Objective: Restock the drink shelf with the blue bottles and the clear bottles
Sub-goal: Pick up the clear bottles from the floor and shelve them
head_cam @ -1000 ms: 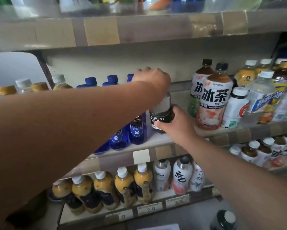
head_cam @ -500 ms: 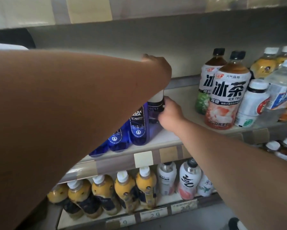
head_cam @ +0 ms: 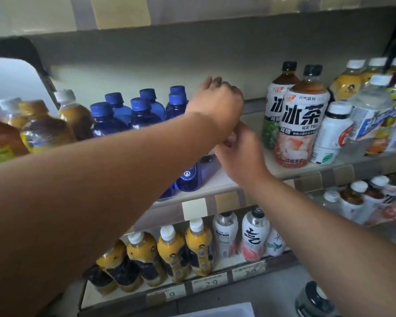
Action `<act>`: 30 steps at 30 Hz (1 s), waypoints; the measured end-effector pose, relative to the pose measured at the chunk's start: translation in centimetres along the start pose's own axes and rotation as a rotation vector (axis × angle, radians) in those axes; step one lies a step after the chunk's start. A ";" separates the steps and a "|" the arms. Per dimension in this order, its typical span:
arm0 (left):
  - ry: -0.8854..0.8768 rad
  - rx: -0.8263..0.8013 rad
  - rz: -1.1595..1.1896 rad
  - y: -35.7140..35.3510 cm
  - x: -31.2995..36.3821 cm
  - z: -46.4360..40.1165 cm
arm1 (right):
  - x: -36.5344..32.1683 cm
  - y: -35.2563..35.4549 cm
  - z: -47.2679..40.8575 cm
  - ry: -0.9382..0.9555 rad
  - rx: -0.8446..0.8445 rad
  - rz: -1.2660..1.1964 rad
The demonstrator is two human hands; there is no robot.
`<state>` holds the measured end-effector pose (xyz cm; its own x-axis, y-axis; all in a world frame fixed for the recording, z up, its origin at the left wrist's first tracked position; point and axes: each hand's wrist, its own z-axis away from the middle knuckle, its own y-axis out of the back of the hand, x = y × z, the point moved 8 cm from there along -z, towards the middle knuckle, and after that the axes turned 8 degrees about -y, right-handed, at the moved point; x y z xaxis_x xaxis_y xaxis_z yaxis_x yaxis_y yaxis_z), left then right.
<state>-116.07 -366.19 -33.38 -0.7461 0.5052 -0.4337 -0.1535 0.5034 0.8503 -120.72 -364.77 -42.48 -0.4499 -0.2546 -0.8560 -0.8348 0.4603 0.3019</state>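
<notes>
Several blue bottles (head_cam: 144, 110) with blue caps stand in rows on the middle shelf (head_cam: 224, 183). Right of them only the lower part of a clear bottle (head_cam: 211, 167) shows, standing on the shelf beside the front blue bottle (head_cam: 189, 177). My left forearm and both hands hide the rest of it. My left hand (head_cam: 217, 102) hovers over where its top would be, fingers curled downward; whether they hold it is hidden. My right hand (head_cam: 240, 154), blurred, presses against the bottle's right side.
Big ice tea bottles (head_cam: 300, 120) and white bottles (head_cam: 332, 133) stand to the right, with a gap of bare shelf between. Amber drinks (head_cam: 43, 129) fill the left. Yellow bottles (head_cam: 171, 252) line the lower shelf. A dark-capped bottle (head_cam: 313, 300) sits at the bottom right.
The clear bottle went from the shelf front back beside the blue bottles. The view has shifted, so the blue caps show again. My left hand sits a little higher.
</notes>
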 end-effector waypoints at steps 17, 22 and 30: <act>0.226 0.253 1.366 -12.4 15.8 16.8 | 11.8 9.7 19.6 -0.256 0.112 -0.169; 0.203 -0.042 1.489 -21.4 25.6 18.7 | 19.8 13.9 24.6 -0.352 0.148 0.132; -0.024 -0.489 1.372 -27.0 37.2 20.5 | 28.2 15.6 27.5 -0.448 -0.027 0.610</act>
<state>-126.39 -346.58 -78.56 -0.4749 0.3964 0.7857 0.4517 -0.6564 0.6043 -137.68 -341.37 -73.43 -0.6675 0.4117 -0.6204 -0.4890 0.3860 0.7822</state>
